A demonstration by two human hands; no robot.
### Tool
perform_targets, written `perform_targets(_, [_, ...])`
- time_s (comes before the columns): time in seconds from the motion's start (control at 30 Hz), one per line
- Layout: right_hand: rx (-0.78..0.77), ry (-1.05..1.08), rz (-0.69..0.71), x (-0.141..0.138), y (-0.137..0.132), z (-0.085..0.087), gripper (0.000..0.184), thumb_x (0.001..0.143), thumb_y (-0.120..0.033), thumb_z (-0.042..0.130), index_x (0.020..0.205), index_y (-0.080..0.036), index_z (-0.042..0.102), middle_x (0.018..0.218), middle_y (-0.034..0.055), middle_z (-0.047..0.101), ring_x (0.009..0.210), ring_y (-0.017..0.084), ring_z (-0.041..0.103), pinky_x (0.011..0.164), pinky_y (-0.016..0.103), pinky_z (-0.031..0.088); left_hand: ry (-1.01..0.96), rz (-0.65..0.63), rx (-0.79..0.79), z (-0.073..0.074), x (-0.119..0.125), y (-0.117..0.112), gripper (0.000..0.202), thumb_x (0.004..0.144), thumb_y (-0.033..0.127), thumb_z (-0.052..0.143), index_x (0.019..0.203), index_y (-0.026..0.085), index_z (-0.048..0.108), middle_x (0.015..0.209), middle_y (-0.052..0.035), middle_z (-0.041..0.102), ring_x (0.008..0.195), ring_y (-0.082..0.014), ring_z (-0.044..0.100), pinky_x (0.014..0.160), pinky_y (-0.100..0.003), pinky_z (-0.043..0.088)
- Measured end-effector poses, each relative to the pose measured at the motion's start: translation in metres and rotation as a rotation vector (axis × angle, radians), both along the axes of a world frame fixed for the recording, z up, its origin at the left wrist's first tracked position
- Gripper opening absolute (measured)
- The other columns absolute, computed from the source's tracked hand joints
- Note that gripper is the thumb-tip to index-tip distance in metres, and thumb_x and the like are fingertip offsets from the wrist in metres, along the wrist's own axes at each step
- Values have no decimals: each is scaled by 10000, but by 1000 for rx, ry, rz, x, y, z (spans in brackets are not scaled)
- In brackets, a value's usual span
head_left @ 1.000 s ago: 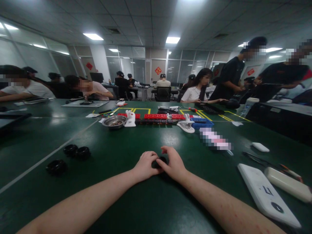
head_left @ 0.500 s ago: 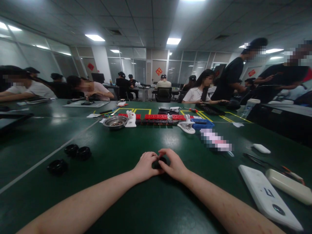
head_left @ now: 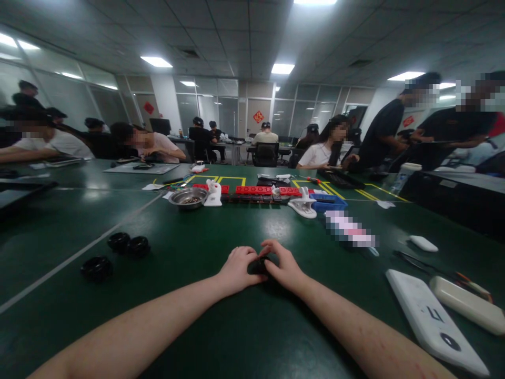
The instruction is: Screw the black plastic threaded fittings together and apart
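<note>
Both hands meet over the green table [head_left: 189,326], closed around a small black round part [head_left: 258,266]. My left hand [head_left: 239,267] grips its left side, with the thumb low at the front. From the right, my right hand [head_left: 284,267] holds it between a bent forefinger and the thumb. The fingers cover most of the part, so its exact kind cannot be made out. Several similar glossy black ring-shaped parts stand to the left: one nearer me [head_left: 97,269], and a pair [head_left: 138,246] just behind it.
Farther back are a metal bowl [head_left: 188,198] of small pieces, a red strip [head_left: 256,190], white clamp stands [head_left: 303,204] and a blue tray [head_left: 327,202]. At right lie a white power bank [head_left: 436,321], a cream case [head_left: 467,302] and pliers [head_left: 414,260]. Other people sit and stand beyond.
My right fingers have shifted slightly around the black part, and the forefinger has moved a little to the right. The left hand stays nearly still. The view has tilted slightly.
</note>
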State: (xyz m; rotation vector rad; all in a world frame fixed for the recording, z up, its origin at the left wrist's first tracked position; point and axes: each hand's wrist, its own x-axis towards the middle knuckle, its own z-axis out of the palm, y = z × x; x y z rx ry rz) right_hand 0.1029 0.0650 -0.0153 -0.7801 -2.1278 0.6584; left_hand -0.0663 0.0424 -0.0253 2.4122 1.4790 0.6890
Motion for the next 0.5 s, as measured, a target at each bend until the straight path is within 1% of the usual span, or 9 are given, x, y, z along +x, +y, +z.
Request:
perform_targets(0.07, [30, 12, 20, 0, -1, 0, 382, 691, -94, 452, 1057, -195, 413, 926, 40, 568, 905, 179, 524, 839, 354, 397, 5, 1, -2, 0, -1, 0, 415, 628, 506, 629, 926, 220, 584, 988, -41, 529, 951, -240, 469, 849, -380, 364])
perform_targets(0.13, [76, 7, -32, -1, -2, 0, 349, 698, -148, 503, 1040, -186, 439, 961, 59, 548, 919, 194, 513, 831, 359, 402, 9, -1, 3, 0, -1, 0, 385, 634, 505, 623, 880, 211, 589, 984, -42, 530, 946, -238, 472, 849, -375, 364])
perform_targets(0.2, [107, -19, -102, -2, -2, 1, 324, 679, -228, 578, 981, -177, 472, 916, 63, 542, 869, 204, 519, 783, 357, 423, 8, -6, 13, 0, -1, 0, 356, 646, 491, 617, 858, 207, 588, 978, -40, 530, 943, -233, 473, 851, -369, 363])
perform_targets(0.27, [109, -42, -125, -3, -3, 2, 309, 666, -245, 600, 943, -178, 481, 854, 48, 546, 816, 196, 527, 754, 349, 434, 0, -9, 21, 0, -1, 0, 350, 656, 480, 611, 874, 207, 584, 974, -39, 531, 944, -228, 473, 854, -363, 363])
perform_targets(0.33, [100, -47, -78, -3, -5, 4, 300, 685, -185, 548, 975, -184, 468, 862, 41, 558, 822, 183, 535, 772, 341, 434, -8, -5, 18, 0, 0, 0, 387, 658, 485, 605, 924, 205, 573, 973, -42, 532, 944, -229, 474, 854, -364, 366])
perform_targets(0.43, [127, -44, 29, -2, -10, 6, 407, 665, -104, 467, 1062, -184, 426, 993, 67, 548, 931, 189, 520, 838, 354, 412, -8, 10, 5, 0, 1, 0, 441, 643, 484, 615, 971, 194, 560, 975, -51, 537, 946, -236, 478, 855, -369, 370])
perform_targets(0.5, [168, -42, 13, -1, -11, 6, 416, 666, -125, 476, 1075, -180, 420, 1043, 86, 523, 974, 207, 498, 849, 371, 404, 3, 5, 5, 0, 1, 1, 411, 636, 470, 625, 932, 189, 573, 980, -52, 539, 943, -236, 481, 856, -369, 369])
